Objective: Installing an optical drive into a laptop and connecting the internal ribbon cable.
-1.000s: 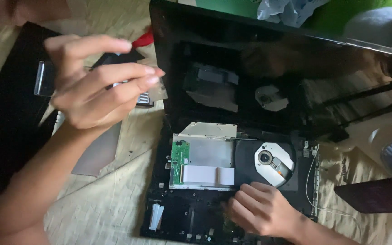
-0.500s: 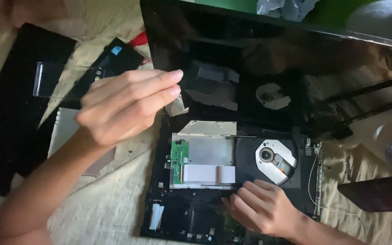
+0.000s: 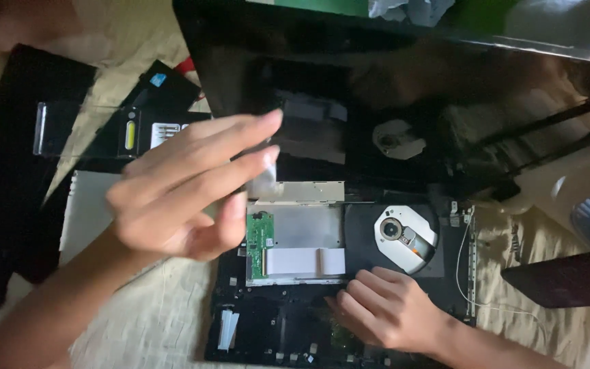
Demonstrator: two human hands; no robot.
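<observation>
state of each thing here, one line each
laptop: opened up, keyboard cover off, insides bare
screen: upright, dark
optical drive: exposed, no disc on it
left hand: raised above the laptop, blurred, fingers stretched out
right hand: resting on the laptop's lower edge, holding nothing
black panel: lying flat on the cloth

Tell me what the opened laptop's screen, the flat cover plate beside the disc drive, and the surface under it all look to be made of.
Screen: glossy glass or plastic, judging by the mirror-like reflection of the laptop's insides.
Cover plate: probably thin sheet metal, dull silver-grey with a matte sheen.
Green board at its left edge: printed-circuit laminate, by its colour.
Surface: beige woven cloth, creased and soft-looking.
The right hand rests on the base, which looks like black matte plastic.
</observation>
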